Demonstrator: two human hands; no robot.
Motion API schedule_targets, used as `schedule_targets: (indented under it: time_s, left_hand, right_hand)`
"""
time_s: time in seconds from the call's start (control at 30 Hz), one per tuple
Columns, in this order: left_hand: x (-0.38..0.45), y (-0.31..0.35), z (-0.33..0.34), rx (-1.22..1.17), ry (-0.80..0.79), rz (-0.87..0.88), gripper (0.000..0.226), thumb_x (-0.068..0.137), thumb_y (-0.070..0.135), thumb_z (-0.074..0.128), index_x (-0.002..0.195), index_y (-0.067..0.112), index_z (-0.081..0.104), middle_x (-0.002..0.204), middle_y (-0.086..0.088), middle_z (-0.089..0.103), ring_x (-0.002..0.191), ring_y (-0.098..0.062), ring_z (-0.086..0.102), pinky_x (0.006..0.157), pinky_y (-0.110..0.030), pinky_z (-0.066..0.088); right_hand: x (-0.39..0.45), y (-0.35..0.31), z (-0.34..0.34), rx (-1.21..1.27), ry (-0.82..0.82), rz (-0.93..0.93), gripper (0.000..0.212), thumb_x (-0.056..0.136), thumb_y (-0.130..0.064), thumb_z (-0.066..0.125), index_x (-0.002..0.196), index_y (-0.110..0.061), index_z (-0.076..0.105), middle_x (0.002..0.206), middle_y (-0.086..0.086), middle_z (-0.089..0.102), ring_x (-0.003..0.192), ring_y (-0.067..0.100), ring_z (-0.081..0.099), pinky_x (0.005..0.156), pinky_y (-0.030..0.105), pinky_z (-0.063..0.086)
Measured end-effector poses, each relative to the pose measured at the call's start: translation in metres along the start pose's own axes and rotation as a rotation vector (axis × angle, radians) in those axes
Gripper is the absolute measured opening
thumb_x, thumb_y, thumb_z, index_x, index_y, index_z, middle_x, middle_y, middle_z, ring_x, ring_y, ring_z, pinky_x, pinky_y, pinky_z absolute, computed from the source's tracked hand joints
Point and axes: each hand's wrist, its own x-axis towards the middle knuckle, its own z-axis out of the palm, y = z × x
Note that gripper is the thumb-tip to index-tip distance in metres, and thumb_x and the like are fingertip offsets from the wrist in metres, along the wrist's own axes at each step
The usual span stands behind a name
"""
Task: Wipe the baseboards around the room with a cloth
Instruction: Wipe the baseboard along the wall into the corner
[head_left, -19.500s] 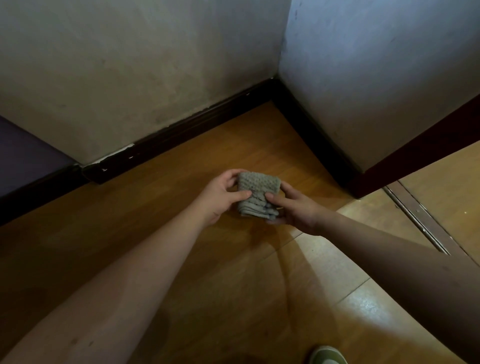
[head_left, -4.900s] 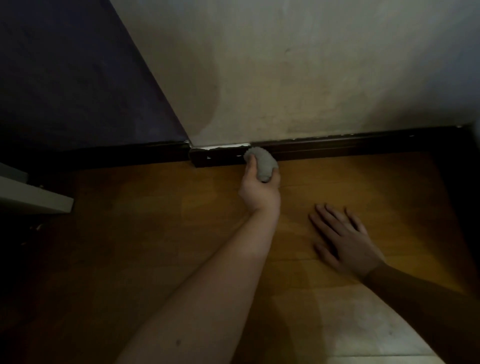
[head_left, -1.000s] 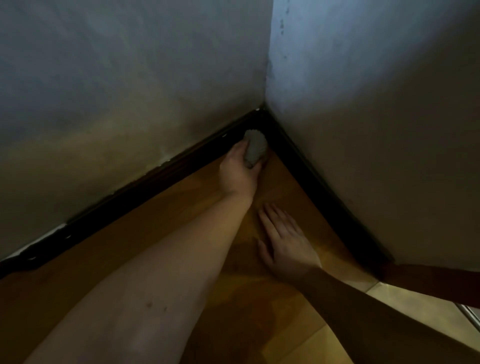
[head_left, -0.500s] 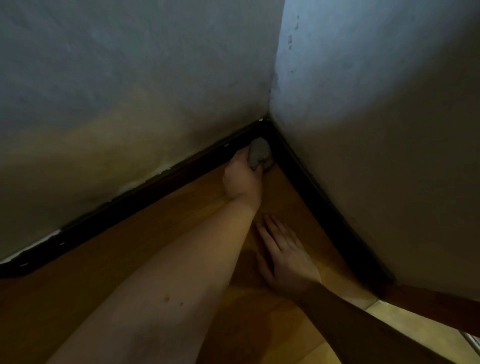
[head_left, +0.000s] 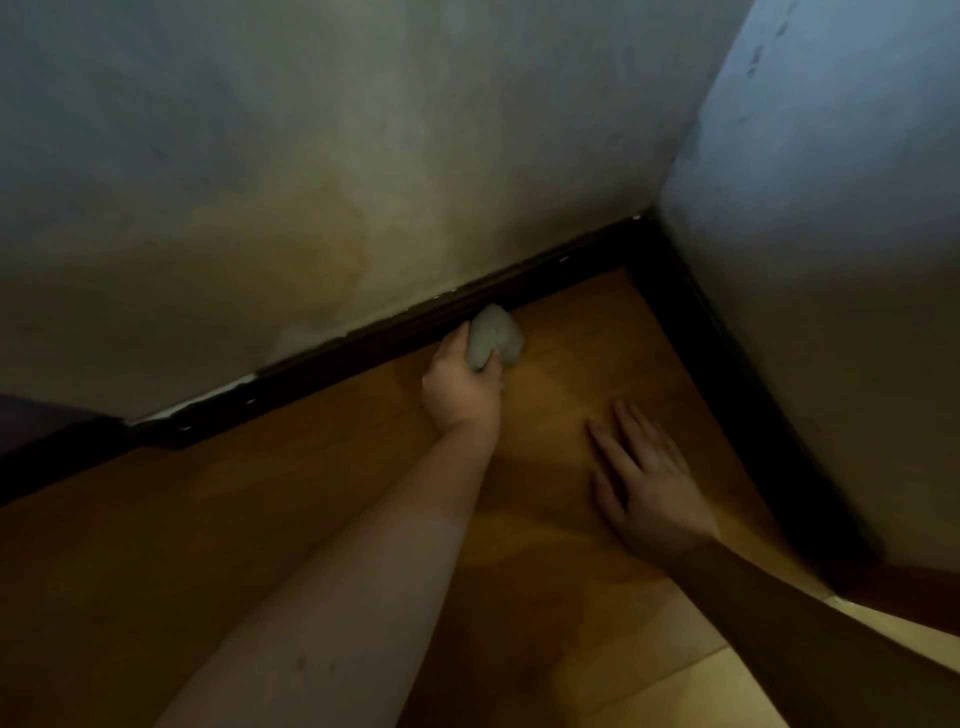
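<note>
The left hand (head_left: 460, 382) gripped the bunched cloth (head_left: 493, 338) against the dark baseboard (head_left: 363, 349) short of the floor's corner, the right hand (head_left: 649, 483) lay flat and empty on the floor (head_left: 311, 499); wiping was under way, and the next stroke likely required steady pressure along the board.

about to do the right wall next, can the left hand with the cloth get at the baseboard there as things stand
Probably yes. The left hand grips the cloth at the left wall's baseboard, and bare floor leads to the right-wall baseboard. The right hand, flat on the floor, lies nearer the person.
</note>
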Motion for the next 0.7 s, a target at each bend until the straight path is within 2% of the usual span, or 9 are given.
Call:
schedule_targets:
  time_s: [0.1,0.23,0.37,0.5,0.7]
  left_hand:
    - [-0.001,-0.022,-0.026,0.020,0.029,-0.055,0.051,0.091,0.029,0.071,0.139,0.016,0.058,0.139,-0.004,0.060,0.123,-0.021,0.058,0.103,-0.029,0.047]
    - [-0.001,-0.043,-0.058,0.016,0.086,-0.101,0.050,0.090,0.024,0.073,0.136,0.012,0.060,0.137,-0.008,0.061,0.124,-0.024,0.058,0.103,-0.030,0.045]
    - [-0.001,-0.069,-0.086,0.103,0.146,-0.109,0.048,0.089,0.024,0.073,0.134,0.013,0.062,0.132,-0.010,0.064,0.120,-0.028,0.060,0.099,-0.033,0.046]
    - [-0.006,-0.088,-0.102,0.148,0.175,-0.184,0.046,0.088,0.027,0.072,0.132,0.016,0.063,0.127,-0.011,0.066,0.115,-0.031,0.061,0.097,-0.040,0.049]
    - [-0.030,-0.056,-0.078,-0.002,0.094,-0.021,0.047,0.085,0.021,0.076,0.130,0.012,0.064,0.127,-0.009,0.065,0.115,-0.025,0.060,0.096,-0.029,0.044]
  right_hand:
    - [0.000,-0.001,0.000,-0.024,0.001,-0.001,0.059,0.100,-0.049,0.029,0.154,-0.029,0.023,0.160,-0.003,0.011,0.147,0.010,0.005,0.119,0.024,-0.006]
    - [0.000,-0.001,0.001,-0.034,-0.015,0.013,0.060,0.099,-0.052,0.026,0.155,-0.030,0.021,0.160,-0.006,0.011,0.147,0.009,0.005,0.119,0.025,-0.004]
    - [0.000,-0.003,0.001,-0.052,-0.025,0.026,0.060,0.099,-0.051,0.028,0.155,-0.031,0.020,0.161,0.000,0.019,0.147,0.009,0.005,0.118,0.024,-0.006]
    - [0.001,-0.005,-0.002,-0.079,-0.022,0.022,0.060,0.098,-0.049,0.033,0.154,-0.028,0.026,0.161,0.004,0.024,0.148,0.017,0.015,0.118,0.022,-0.009]
    - [0.000,-0.002,0.000,-0.103,-0.019,0.033,0.061,0.099,-0.053,0.027,0.156,-0.033,0.014,0.163,-0.001,0.014,0.146,0.007,-0.001,0.116,0.020,-0.016]
